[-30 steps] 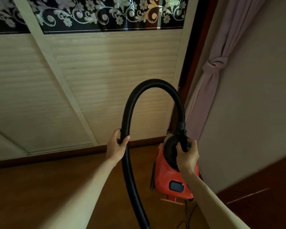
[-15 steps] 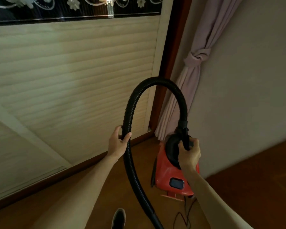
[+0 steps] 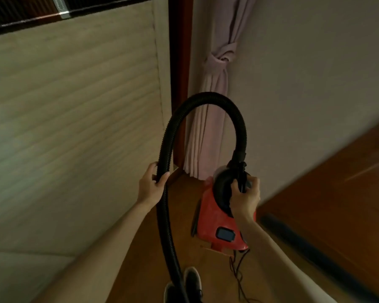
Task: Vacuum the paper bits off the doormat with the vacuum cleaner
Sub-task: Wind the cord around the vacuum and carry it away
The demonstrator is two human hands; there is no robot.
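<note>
The small red plastic canister vacuum cleaner (image 3: 219, 219) hangs above the brown wooden floor (image 3: 184, 228), carried by the right hand (image 3: 245, 197), whose fingers are wrapped around the black handle at its top. The left hand (image 3: 151, 186) has its fingers closed around the ribbed black flexible hose (image 3: 208, 99), which arches up from the canister and drops out of view at the bottom edge, past a dark shoe (image 3: 192, 278). No doormat or paper bits are in view, so the cleaning itself looks not yet begun.

Several things could go wrong here. The thin dark power cord (image 3: 236, 272) trails loose on the floor by the feet; a step onto it could trip the person or jerk the canister from the grip. The swinging hose end could knock the shoe or drag. The canister also sits near the tied pink curtain (image 3: 208, 132) and the pale wall (image 3: 304, 95), where a careless turn might bump them.
</note>
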